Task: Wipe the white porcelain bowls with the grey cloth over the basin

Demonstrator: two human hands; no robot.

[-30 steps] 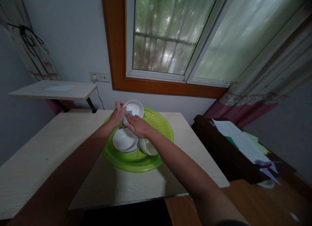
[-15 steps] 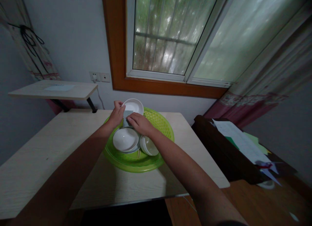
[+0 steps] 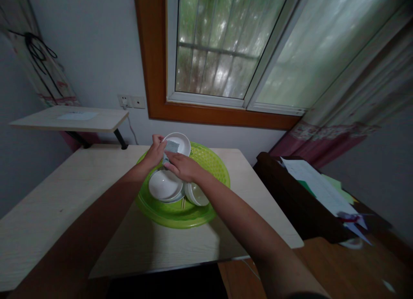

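My left hand (image 3: pixel 157 150) grips the left rim of a white plate (image 3: pixel 183 144), which is tilted up above the back of a round green basket (image 3: pixel 214 165). A grey cloth (image 3: pixel 172 146) lies against the plate's inner face. My right hand (image 3: pixel 182 164) is closed on the lower part of that cloth, its fingers pointing left. Below the hands, white dishes (image 3: pixel 165 185) are stacked in the basket. Beside them to the right, white bowls (image 3: pixel 197 194) rest on their sides. The tips of chopsticks (image 3: pixel 183 203) show between the two groups.
The basket stands on a pale wooden table (image 3: pixel 106 174). A small raised shelf (image 3: pixel 71 118) with a sheet of paper is at the back left. Behind the table are a wall and a window (image 3: pixel 222 53). Papers (image 3: pixel 319 187) lie on a dark brown piece of furniture at right.
My right hand has shifted slightly down and toward me, and more of the cloth shows on the plate. The plate has dipped a little, still held by my left hand.
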